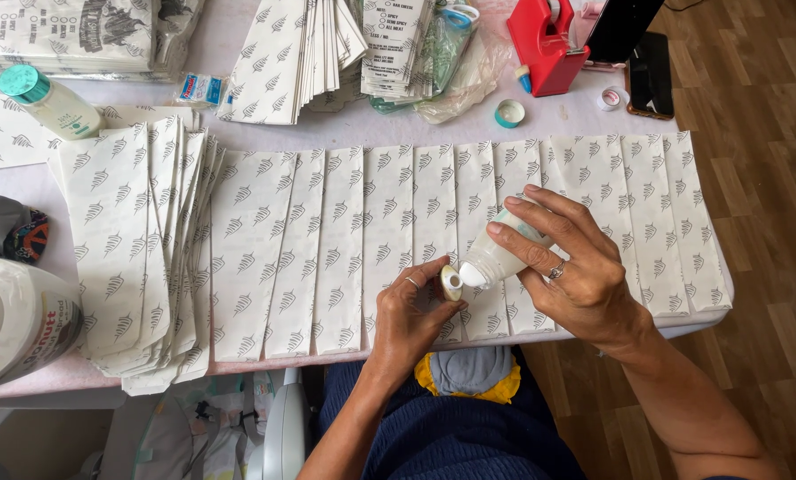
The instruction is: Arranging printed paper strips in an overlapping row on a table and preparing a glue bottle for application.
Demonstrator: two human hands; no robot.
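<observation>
Here the right hand (585, 284) wraps a small white bottle (496, 253), tilted with its open neck down to the left, its fingers (527, 253) closed round the body. Just beside the neck, the left hand (411, 316) pinches a small round cap (451, 283) between thumb and fingertips. Both hover above the row of leaf-printed paper bags (345, 249) laid side by side on the surface (24, 191).
</observation>
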